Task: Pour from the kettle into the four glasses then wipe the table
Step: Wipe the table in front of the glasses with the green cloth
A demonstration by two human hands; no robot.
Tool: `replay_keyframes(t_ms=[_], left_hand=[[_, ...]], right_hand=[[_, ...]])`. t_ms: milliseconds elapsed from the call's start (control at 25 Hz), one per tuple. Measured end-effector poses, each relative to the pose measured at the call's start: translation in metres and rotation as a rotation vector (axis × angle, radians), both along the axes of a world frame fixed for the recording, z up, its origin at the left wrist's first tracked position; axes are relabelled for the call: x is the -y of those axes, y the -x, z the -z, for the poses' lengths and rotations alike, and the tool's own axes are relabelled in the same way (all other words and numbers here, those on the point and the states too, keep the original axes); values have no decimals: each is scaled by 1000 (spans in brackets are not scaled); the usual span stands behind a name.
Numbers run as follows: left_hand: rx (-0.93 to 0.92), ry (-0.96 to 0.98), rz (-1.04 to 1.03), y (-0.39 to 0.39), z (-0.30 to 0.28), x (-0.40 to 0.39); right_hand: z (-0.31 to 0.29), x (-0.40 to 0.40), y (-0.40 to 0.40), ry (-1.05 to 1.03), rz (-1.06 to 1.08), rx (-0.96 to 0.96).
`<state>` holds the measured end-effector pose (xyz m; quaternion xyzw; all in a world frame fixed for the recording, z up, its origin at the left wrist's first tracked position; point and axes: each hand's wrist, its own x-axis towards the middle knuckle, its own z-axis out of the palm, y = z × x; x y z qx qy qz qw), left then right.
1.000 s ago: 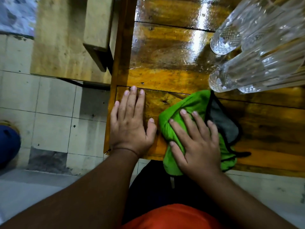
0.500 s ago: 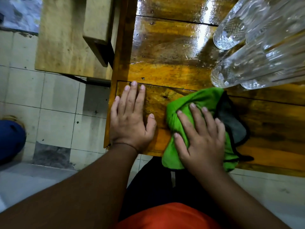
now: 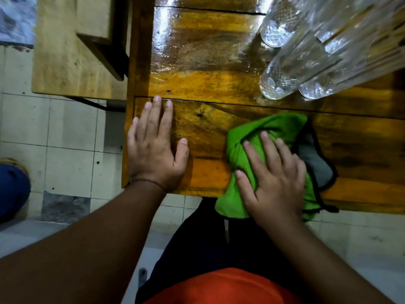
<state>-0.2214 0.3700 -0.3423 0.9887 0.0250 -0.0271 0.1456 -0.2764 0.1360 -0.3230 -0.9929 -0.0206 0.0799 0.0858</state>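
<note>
A green cloth (image 3: 274, 126) with a grey, black-edged side lies bunched on the near edge of the glossy wooden table (image 3: 208, 84). My right hand (image 3: 271, 183) presses flat on the cloth, fingers curled into its folds. My left hand (image 3: 155, 148) rests flat on the table's near left corner, fingers together, holding nothing. Several clear ribbed glasses (image 3: 306, 62) stand at the far right of the table, close above the cloth. The kettle is out of view.
The far planks of the table shine wet. A lighter wooden bench (image 3: 65, 51) stands beyond the table's left edge over a tiled floor (image 3: 54, 139). A blue object (image 3: 11, 189) sits on the floor at far left.
My right hand has slid the green cloth to the right along the table's near edge, away from my left hand. The left hand has stayed in place.
</note>
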Motion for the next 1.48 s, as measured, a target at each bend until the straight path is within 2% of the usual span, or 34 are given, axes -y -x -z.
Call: replay_keyframes(t_ms=[80, 320, 440, 520, 680, 920, 1160, 1360, 1480], left_hand=[[15, -6, 7, 0, 1, -2], [-18, -30, 44, 1, -1, -2], [-54, 71, -62, -2, -11, 13], [-38, 110, -30, -6, -15, 46], [-24, -16, 191, 3, -4, 87], [13, -42, 148, 2, 3, 88], [15, -43, 150, 3, 3, 87], [36, -50, 157, 1, 2, 87], [42, -60, 157, 3, 3, 88]], right_hand=[[0, 11, 3, 8, 8, -12], [3, -6, -55, -16, 47, 14], [2, 8, -28, -9, 7, 20], [2, 22, -4, -2, -2, 23], [-2, 49, 18, -1, 27, -16], [0, 29, -50, -42, 108, 2], [0, 54, 7, -5, 33, 1], [2, 37, -50, 4, 83, 16], [2, 43, -45, -1, 49, 22]])
